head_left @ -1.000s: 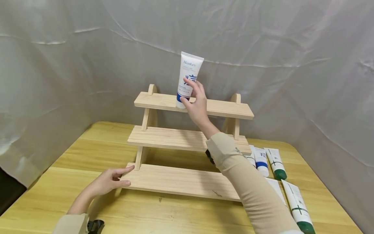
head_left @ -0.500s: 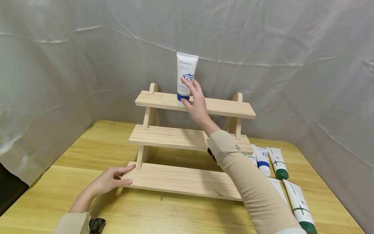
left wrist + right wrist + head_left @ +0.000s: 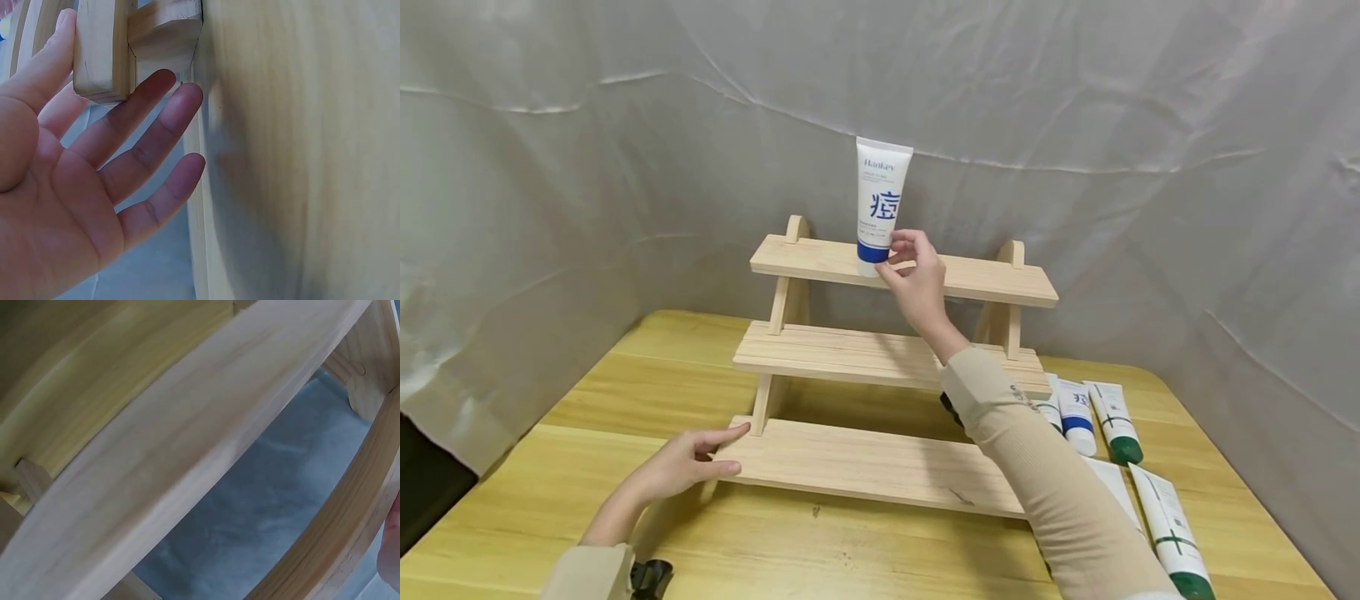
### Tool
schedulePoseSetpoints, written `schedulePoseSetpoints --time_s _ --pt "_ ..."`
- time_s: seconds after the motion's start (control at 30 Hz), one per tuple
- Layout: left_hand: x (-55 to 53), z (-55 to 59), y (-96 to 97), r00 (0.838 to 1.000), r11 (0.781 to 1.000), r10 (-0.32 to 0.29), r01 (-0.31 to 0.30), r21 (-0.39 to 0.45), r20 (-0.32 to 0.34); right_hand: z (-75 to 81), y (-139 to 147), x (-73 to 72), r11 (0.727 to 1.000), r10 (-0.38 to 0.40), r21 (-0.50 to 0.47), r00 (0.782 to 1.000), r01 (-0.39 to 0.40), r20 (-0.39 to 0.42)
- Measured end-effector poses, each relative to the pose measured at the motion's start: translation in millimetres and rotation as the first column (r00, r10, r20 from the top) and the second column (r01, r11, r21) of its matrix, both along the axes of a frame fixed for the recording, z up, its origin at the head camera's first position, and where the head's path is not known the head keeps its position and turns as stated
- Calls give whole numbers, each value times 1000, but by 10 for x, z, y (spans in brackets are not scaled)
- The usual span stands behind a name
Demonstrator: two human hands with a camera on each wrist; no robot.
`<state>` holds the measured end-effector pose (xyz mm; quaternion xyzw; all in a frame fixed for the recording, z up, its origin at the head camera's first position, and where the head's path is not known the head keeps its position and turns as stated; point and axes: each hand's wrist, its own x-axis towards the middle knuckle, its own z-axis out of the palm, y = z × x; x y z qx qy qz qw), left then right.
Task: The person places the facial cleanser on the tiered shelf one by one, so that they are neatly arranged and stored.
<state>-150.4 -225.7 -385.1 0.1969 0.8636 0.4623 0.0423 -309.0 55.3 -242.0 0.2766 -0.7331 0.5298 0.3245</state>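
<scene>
A white squeeze tube (image 3: 881,185) with a blue band and blue lettering stands upright, cap down, on the top board of a three-tier wooden display stand (image 3: 880,356). My right hand (image 3: 919,279) is at the tube's lower right side, its thumb tip by the cap and its bent fingers beside the blue band. Only a bit of this hand (image 3: 390,544) shows at the right edge of the right wrist view. My left hand (image 3: 677,467) rests on the left end of the bottom board, thumb and index finger extended. In the left wrist view, its other fingers (image 3: 178,109) are spread loosely below the board.
More tubes lie on the wooden table (image 3: 842,550) right of the stand: a blue-banded tube (image 3: 1077,417), a green-capped tube (image 3: 1114,421) and another green-capped tube (image 3: 1170,529) among them. My right sleeve hides part of this group. Grey cloth (image 3: 700,183) hangs behind.
The tube has gone from slightly tilted to upright on the top board. My right hand's fingers have drawn back from its front to its right edge. My left hand has stayed put.
</scene>
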Motion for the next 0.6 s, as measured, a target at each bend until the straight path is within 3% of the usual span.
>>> schedulePoseSetpoints --time_s 0.33,0.6 --pt "4 -5 5 1000 1000 -10 10 24 10 5 -93 11 998 -44 53 999 45 -9" --pt "-7 -1 14 1000 1000 -4 4 12 10 8 -129 33 986 70 152 998 -70 5"
